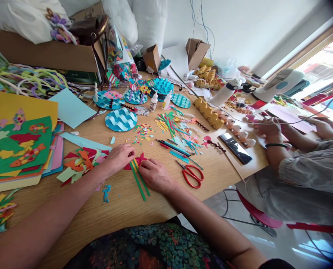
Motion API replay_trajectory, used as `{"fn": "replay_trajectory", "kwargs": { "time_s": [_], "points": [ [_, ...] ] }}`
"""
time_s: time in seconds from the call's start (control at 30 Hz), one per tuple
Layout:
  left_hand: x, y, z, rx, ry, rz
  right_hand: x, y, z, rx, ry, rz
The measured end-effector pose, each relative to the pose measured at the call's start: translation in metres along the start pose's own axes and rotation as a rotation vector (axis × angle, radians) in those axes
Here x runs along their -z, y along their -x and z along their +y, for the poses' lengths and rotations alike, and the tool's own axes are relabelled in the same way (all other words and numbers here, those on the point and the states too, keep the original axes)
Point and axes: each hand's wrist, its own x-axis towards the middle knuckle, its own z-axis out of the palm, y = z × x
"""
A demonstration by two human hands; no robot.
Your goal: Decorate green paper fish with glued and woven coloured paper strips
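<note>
My left hand [120,160] is closed, its fingertips pinched at the upper end of thin green and yellow paper strips [138,181]. These strips lie across a red paper fish [141,158], which is partly covered by both hands. My right hand [156,175] rests on the table with curled fingers at the fish's right side; its fingertips are partly hidden. To the right lie red-handled scissors [193,175], apart from my hand. Orange, red and pale green paper scraps [80,161] are heaped beside my left wrist. Crumpled blue paper bits [106,193] sit nearer to me.
Beyond my hands are pencils [174,147], coloured strips [169,125], glue bottles [153,101] and wavy blue discs [120,119]. Stacked coloured paper [52,149] lies left. A phone [235,148] lies right, near another person's hands [268,129]. A thin stick [235,168] crosses the table edge.
</note>
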Motion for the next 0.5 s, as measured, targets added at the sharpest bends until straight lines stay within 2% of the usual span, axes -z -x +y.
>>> {"fn": "replay_trajectory", "kwargs": {
  "time_s": [0.5],
  "points": [
    [0.0006,-0.0025,0.0003,-0.001,-0.041,-0.017,-0.0005,0.0023,0.0008,0.014,-0.029,-0.016]
  ]
}}
